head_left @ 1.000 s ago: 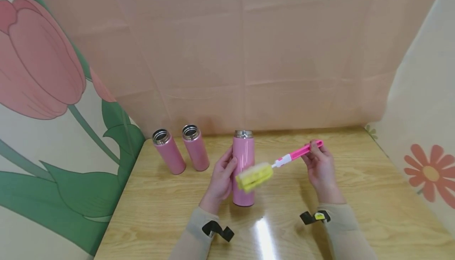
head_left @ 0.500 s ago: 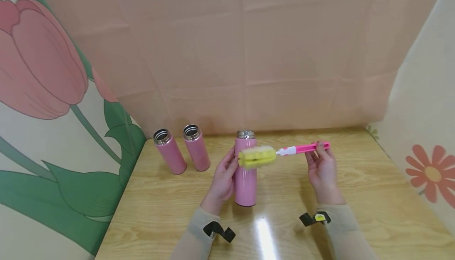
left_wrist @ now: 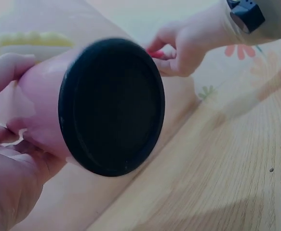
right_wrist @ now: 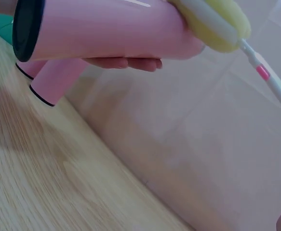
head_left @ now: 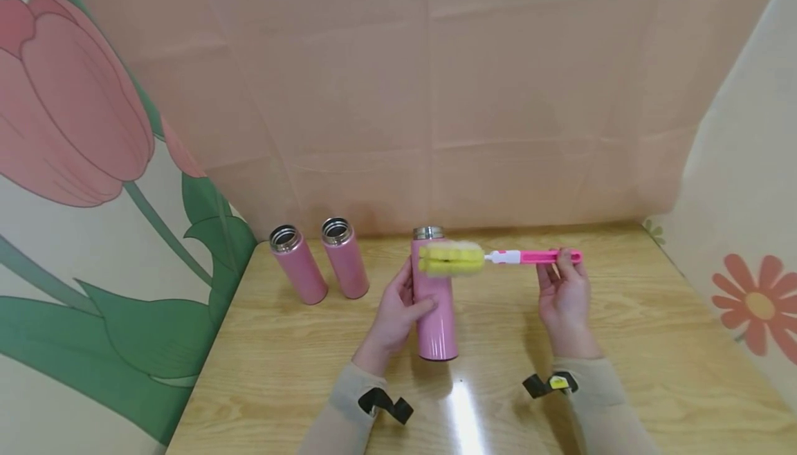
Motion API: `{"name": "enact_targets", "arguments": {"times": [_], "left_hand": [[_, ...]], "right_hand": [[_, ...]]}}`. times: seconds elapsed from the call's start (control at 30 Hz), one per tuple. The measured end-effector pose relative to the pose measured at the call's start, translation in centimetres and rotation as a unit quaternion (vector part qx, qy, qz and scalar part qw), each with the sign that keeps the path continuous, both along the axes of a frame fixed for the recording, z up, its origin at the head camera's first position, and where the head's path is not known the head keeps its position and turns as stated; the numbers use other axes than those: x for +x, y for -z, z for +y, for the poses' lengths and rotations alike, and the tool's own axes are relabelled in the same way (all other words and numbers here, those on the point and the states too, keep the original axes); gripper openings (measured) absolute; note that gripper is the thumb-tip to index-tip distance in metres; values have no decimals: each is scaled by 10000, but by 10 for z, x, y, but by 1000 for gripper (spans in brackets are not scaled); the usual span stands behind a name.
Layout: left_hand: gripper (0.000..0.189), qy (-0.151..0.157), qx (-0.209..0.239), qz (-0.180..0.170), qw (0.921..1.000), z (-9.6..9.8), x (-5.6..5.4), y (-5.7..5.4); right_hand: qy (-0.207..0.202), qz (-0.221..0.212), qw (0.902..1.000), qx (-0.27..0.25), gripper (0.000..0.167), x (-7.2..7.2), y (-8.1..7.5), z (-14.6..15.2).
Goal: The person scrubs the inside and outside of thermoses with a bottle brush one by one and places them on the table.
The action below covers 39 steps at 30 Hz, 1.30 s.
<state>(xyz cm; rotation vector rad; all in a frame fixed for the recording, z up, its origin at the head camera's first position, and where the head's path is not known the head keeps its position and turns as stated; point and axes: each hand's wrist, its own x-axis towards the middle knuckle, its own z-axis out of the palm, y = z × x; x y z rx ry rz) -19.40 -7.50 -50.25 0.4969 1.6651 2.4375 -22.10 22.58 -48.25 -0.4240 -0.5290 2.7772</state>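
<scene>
My left hand grips a pink insulated bottle from its left side, thumb across the front. The bottle has a bare steel neck, and its black base faces the left wrist camera. In the right wrist view the bottle is lifted off the wooden table. My right hand pinches the pink handle of a bottle brush near its end. The brush's yellow sponge head points left and overlaps the upper part of the bottle in the head view.
Two more pink bottles, a left one and a right one, stand uncapped at the table's back left. A pinkish sheet hangs behind the wooden table. Flower-patterned walls flank both sides.
The brush has swung up from a slant to nearly level, its sponge rising along the bottle. My left thumb has shifted onto the bottle's front, and the bottle's base has tilted slightly right.
</scene>
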Motion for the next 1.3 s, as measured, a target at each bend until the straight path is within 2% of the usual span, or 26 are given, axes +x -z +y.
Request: {"name": "enact_targets", "arguments": {"times": [0.2,0.37,0.67,0.97,1.13,1.3], "left_hand": [[96,65,177,-202,9996,1,1,1],[94,47,129,-238,9996,2,1,1],[89,-89,415,-360,9984,2,-2,3],[82,-166,627,-294,9975,-1,-6,2],[80,-296,715,-257,9967,-5,-9,-4],[73,-463,811,-182,9955,-8,-14,-10]], "right_hand": [[230,95,9997,-17,6,1,-2,-2],[359,75,9993,112,8,0,-3,-3],[279,-100,9990,340,12,2,-3,-2],[-236,114,9980,569,8,1,1,3],[-597,169,9945,850,12,1,4,6],[-786,232,9895,1193,10,2,4,6]]}}
